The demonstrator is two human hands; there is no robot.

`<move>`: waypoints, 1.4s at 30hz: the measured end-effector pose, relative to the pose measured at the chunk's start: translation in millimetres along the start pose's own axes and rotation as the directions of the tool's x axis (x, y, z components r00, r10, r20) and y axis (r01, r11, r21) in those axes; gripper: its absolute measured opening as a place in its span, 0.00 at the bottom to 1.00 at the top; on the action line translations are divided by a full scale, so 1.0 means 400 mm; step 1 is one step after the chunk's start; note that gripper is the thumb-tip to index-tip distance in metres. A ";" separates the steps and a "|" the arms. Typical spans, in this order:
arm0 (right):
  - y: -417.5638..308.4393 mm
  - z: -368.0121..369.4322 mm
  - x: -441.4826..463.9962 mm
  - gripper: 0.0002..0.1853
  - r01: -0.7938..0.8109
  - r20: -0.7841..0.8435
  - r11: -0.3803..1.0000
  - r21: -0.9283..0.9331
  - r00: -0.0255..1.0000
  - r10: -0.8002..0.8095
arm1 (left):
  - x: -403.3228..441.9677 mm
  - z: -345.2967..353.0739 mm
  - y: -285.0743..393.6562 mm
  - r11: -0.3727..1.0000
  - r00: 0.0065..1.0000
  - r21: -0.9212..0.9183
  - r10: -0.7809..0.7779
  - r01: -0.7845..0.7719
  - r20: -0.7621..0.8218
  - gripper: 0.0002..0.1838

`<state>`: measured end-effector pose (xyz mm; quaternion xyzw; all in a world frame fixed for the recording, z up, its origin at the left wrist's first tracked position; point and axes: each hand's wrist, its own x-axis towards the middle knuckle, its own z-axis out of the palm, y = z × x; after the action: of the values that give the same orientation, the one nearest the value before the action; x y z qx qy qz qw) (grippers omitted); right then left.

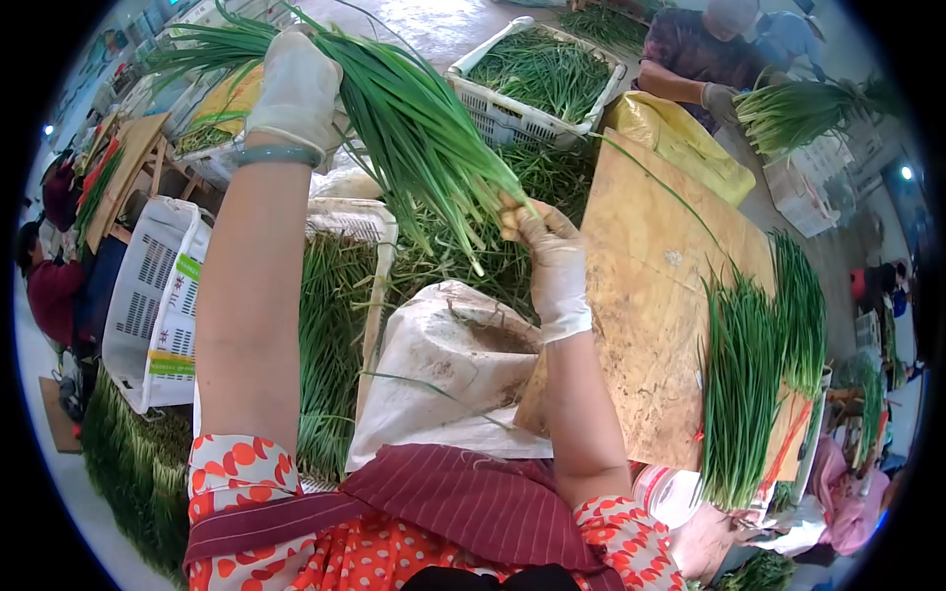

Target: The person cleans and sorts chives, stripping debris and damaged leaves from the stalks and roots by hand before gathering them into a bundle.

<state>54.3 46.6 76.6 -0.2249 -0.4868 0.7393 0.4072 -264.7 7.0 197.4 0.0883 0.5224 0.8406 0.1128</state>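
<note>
A loose bunch of garlic chives [404,128] is raised in front of me, leaves at the upper left and pale stem ends at the lower right. My left hand [293,89], in a white glove with a bangle at the wrist, is closed round its leafy part. At the stem ends my right hand [550,258], gloved too, pinches with thumb and fingers, touching a few stems. Below the bunch lie a heap of loose chives [537,172] and a dirty white sack [443,345] over my lap. Bundled chives [739,384] rest on the wooden board [641,295] to my right.
White crates [379,222] of chives stand before me, with another crate [576,133] further off. A tilted crate [148,295] is at the left, above stacked chives [133,473]. Across the board, near a yellow sack [680,148], a co-worker [695,59] handles another bunch [803,113].
</note>
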 end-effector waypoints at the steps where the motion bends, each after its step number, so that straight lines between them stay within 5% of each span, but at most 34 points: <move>1: 0.008 -0.006 0.003 0.17 0.000 0.000 1.000 0.001 1.000 0.000 | -0.071 0.036 0.044 0.964 0.976 -0.210 -0.188 0.162 -0.111 0.13; 3: 0.032 -0.023 0.013 0.16 0.000 -0.055 0.940 0.340 0.998 0.020 | 0.045 -0.050 -0.048 0.966 0.988 0.210 0.138 -0.149 0.069 0.12; 5: 0.008 -0.011 0.016 0.16 0.018 -0.016 0.903 0.429 1.000 -0.012 | 0.045 -0.053 -0.061 0.709 0.868 0.507 0.342 -0.490 0.360 0.10; 6: 0.009 -0.014 0.023 0.16 0.000 -0.059 0.868 0.496 0.998 0.033 | -0.032 -0.010 -0.019 0.967 0.989 0.223 0.099 -0.121 0.108 0.10; 7: 0.009 -0.017 0.029 0.17 -0.012 -0.098 0.828 0.561 0.992 0.081 | -0.076 0.015 0.004 0.956 0.969 -0.175 -0.243 0.234 -0.036 0.10; 11: 0.011 -0.018 0.045 0.19 0.047 -0.169 0.834 0.549 0.984 0.056 | -0.061 -0.002 -0.026 0.950 0.964 -0.165 -0.263 0.265 0.034 0.09; 14: -0.019 -0.003 0.039 0.18 0.126 -0.273 0.921 0.368 0.962 -0.022 | 0.003 -0.043 -0.078 0.982 0.990 0.159 -0.112 0.099 0.080 0.08; 15: -0.016 -0.013 0.040 0.18 0.125 -0.274 0.921 0.368 0.962 -0.021 | 0.013 -0.065 -0.094 0.911 0.967 0.364 0.113 -0.192 0.227 0.08; 17: -0.009 -0.043 0.042 0.16 0.192 -0.141 0.972 0.138 0.975 -0.173 | 0.018 -0.069 -0.104 0.728 0.867 0.498 0.282 -0.472 0.410 0.08; 18: -0.013 -0.042 0.038 0.16 0.194 -0.144 0.971 0.137 0.974 -0.174 | -0.063 -0.023 -0.045 0.987 0.987 0.148 0.040 -0.064 0.156 0.08; 19: -0.019 -0.039 0.031 0.16 0.194 -0.127 0.977 0.093 0.975 -0.181 | -0.108 0.004 -0.014 0.900 0.950 -0.314 -0.309 0.303 0.030 0.08; 23: -0.018 -0.036 0.025 0.15 0.218 -0.124 0.975 -0.033 0.968 -0.220 | -0.073 -0.020 -0.019 0.934 0.962 -0.234 -0.274 0.270 0.017 0.09; 26: -0.045 -0.035 0.009 0.14 0.125 -0.093 0.971 -0.203 0.985 -0.146 | -0.053 -0.043 -0.019 0.892 0.954 -0.343 -0.291 0.296 0.069 0.09; 30: -0.066 -0.073 -0.001 0.11 0.092 -0.002 0.950 -0.299 0.995 -0.097 | -0.070 -0.080 -0.013 0.982 0.979 0.187 -0.029 -0.009 0.200 0.17; 32: -0.065 -0.100 -0.001 0.11 0.154 -0.063 0.974 -0.165 0.984 -0.167 | -0.086 -0.089 -0.001 0.809 0.943 0.500 0.191 -0.309 0.274 0.18; 35: -0.054 -0.184 0.022 0.11 0.289 -0.389 0.956 0.051 0.887 -0.247 | -0.132 -0.111 0.026 0.394 0.857 0.774 0.364 -0.496 0.364 0.20; 37: -0.074 -0.232 0.035 0.10 0.455 -0.619 0.883 0.117 0.728 -0.293 | -0.138 -0.116 0.048 0.210 0.833 0.846 0.399 -0.490 0.383 0.22; 41: -0.091 -0.296 0.032 0.09 0.525 -0.634 0.847 -0.086 0.627 -0.453 | -0.100 -0.116 0.073 -0.018 0.843 0.913 0.377 -0.407 0.383 0.18; 42: -0.072 -0.308 0.034 0.09 0.481 -0.604 0.864 -0.148 0.648 -0.464 | -0.090 -0.143 0.074 -0.178 0.690 0.800 0.423 -0.573 0.588 0.16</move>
<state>147.4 129.6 51.1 -0.3155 -0.3569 0.4975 0.7250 -248.5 -64.8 197.6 0.3824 0.8485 0.2305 -0.2842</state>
